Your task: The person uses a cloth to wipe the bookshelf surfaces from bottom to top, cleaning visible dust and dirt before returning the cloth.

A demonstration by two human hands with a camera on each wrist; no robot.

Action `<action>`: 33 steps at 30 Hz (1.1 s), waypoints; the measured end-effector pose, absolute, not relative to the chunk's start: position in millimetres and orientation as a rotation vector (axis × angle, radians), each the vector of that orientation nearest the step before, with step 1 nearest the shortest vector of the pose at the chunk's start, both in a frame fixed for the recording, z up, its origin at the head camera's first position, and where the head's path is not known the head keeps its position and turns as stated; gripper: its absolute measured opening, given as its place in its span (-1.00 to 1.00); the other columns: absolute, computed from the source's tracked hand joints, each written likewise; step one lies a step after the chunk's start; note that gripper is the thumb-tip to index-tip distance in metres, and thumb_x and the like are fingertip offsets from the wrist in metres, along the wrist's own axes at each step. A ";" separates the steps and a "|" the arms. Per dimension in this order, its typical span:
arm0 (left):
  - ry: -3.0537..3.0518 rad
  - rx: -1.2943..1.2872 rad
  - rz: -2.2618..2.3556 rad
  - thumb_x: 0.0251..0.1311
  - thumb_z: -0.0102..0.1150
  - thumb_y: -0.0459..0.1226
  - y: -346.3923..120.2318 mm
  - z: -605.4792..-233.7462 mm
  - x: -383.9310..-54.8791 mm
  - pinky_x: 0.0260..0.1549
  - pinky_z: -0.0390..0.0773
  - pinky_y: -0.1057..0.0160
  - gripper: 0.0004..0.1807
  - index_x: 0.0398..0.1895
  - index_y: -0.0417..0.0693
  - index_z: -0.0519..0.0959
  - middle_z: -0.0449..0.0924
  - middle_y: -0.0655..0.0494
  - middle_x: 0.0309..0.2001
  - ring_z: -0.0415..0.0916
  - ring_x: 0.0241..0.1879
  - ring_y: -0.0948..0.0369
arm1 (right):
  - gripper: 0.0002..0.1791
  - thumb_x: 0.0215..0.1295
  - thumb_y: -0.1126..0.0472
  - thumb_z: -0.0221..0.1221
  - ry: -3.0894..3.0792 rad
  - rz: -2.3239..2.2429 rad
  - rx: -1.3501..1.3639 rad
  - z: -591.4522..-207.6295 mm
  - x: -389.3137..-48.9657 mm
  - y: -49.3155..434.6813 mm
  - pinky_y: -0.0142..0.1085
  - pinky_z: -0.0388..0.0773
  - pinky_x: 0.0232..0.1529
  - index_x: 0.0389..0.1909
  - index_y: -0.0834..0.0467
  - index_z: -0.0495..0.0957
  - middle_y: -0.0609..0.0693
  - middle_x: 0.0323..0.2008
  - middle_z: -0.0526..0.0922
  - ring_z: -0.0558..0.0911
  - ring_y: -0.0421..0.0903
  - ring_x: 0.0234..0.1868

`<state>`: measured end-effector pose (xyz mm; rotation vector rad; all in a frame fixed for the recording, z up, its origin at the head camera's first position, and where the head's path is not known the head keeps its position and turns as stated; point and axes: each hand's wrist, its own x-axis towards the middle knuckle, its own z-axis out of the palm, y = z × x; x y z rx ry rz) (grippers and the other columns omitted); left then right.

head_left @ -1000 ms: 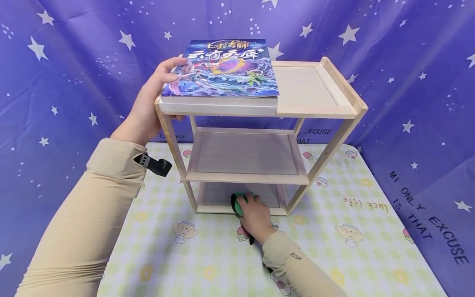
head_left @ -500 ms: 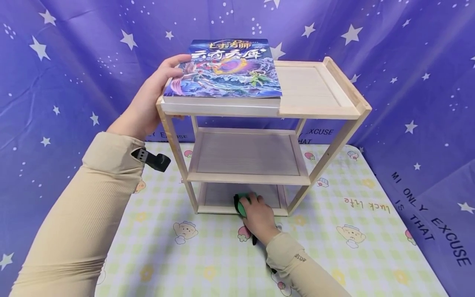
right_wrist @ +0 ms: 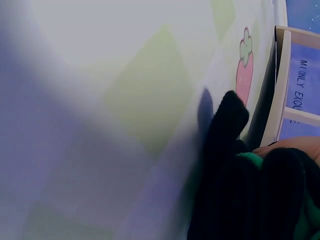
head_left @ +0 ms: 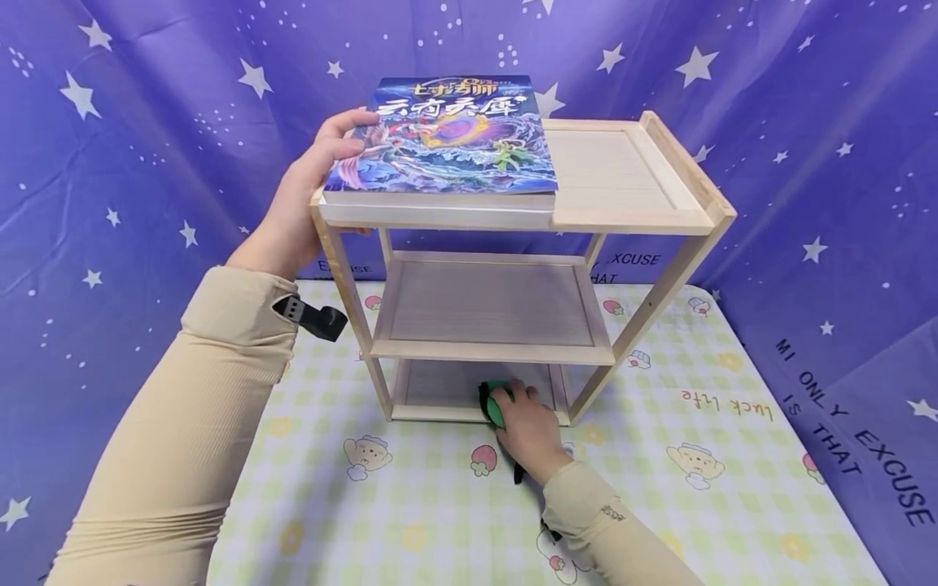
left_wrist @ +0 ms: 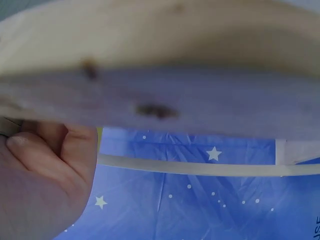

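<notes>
In the head view my left hand (head_left: pixel 304 183) grips the left end of a pale wooden three-tier shelf (head_left: pixel 491 352). Its upper fingers lie on the left edge of a colourful paperback book (head_left: pixel 447 146) on the top tier; other fingers reach underneath. The left wrist view has curled fingers (left_wrist: pixel 45 150) below the blurred wood. Low down, my right hand (head_left: pixel 529 423) holds a green-and-black cloth (head_left: pixel 497 405) at the front edge of the bottom tier. Close up in the right wrist view, thick black folds of the cloth (right_wrist: pixel 282 185) hide most of that hand.
The shelf stands on a table with a green-checked tablecloth (head_left: pixel 410 505) printed with cartoon bears and strawberries. A purple star-patterned curtain (head_left: pixel 183 98) hangs behind and at both sides. The shelf's right end rail (head_left: pixel 681 163) rises above the top tier.
My right hand has slid to the right along the bottom tier with the cloth. The left hand keeps its hold, and the book stays where it was on the shelf.
</notes>
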<state>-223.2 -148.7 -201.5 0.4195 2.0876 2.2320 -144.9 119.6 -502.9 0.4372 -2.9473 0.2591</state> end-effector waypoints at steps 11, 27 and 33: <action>1.997 0.434 2.302 0.39 -0.17 -0.14 -146.7 -202.9 -221.7 -0.70 0.43 0.30 -0.56 0.30 0.36 0.36 0.31 -0.04 0.29 0.48 -0.55 0.24 | -0.48 -0.05 0.19 0.45 -2.907 0.242 0.421 -505.0 -144.0 132.4 -0.04 0.56 -0.44 0.00 0.04 0.55 0.15 0.01 0.56 0.57 0.13 -0.11; 2.039 0.473 2.317 0.40 -0.17 -0.13 -147.0 -206.2 -224.5 -0.66 0.43 0.35 -0.64 0.19 0.30 0.44 -0.07 0.47 0.54 0.45 -0.51 0.23 | -0.45 -0.05 0.19 0.48 -2.925 0.250 0.374 -504.5 -139.4 145.7 0.01 0.61 -0.40 0.03 0.09 0.55 0.19 0.03 0.55 0.57 0.18 -0.06; 2.015 0.501 2.343 0.38 -0.17 -0.14 -146.8 -207.9 -224.4 -0.69 0.43 0.36 -0.64 0.18 0.28 0.43 -0.09 0.40 0.54 0.48 -0.53 0.25 | -0.43 -0.08 0.18 0.52 -2.903 0.223 0.376 -505.1 -139.4 149.7 -0.01 0.60 -0.41 0.02 0.09 0.55 0.17 -0.01 0.55 0.57 0.17 -0.09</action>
